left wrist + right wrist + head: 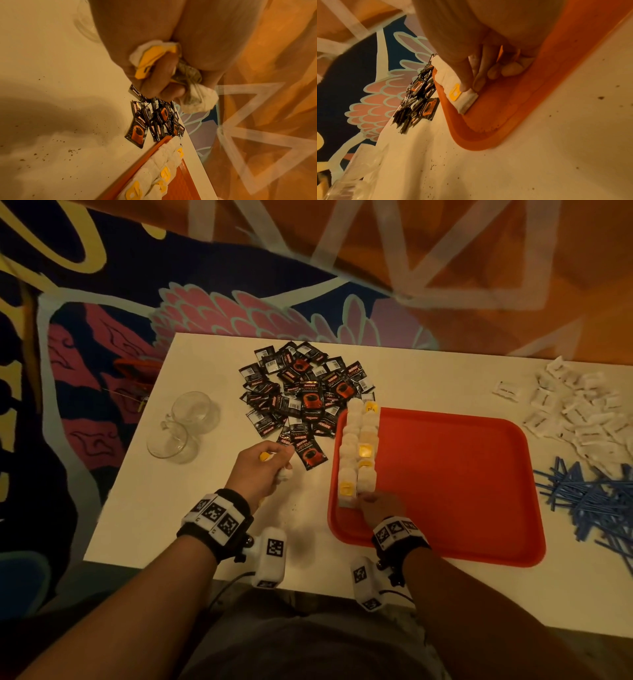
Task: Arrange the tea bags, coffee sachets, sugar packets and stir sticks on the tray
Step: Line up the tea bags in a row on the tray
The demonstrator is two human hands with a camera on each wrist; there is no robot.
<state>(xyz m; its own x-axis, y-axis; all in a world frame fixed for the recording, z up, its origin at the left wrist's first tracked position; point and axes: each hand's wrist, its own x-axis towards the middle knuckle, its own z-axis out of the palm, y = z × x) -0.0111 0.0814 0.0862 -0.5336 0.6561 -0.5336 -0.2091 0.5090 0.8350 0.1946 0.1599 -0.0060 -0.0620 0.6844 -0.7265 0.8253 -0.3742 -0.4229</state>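
A red tray (445, 474) lies on the white table (205, 364). Two rows of white tea bags (347, 474) with yellow tags run along its left edge. My right hand (368, 499) is at the near end of these rows. In the right wrist view its thumb and forefinger pinch the nearest tea bag (467, 100) against the tray floor (496, 115). My left hand (274, 463) hovers over the table left of the tray and grips a bunch of tea bags (150, 56). Black coffee sachets (305, 392) are piled behind it.
White sugar packets (575, 412) lie scattered at the back right, and blue stir sticks (589, 498) are heaped right of the tray. Two glass cups (185, 426) stand at the table's left edge. Dark crumbs (72, 150) dot the tabletop. A patterned carpet surrounds the table.
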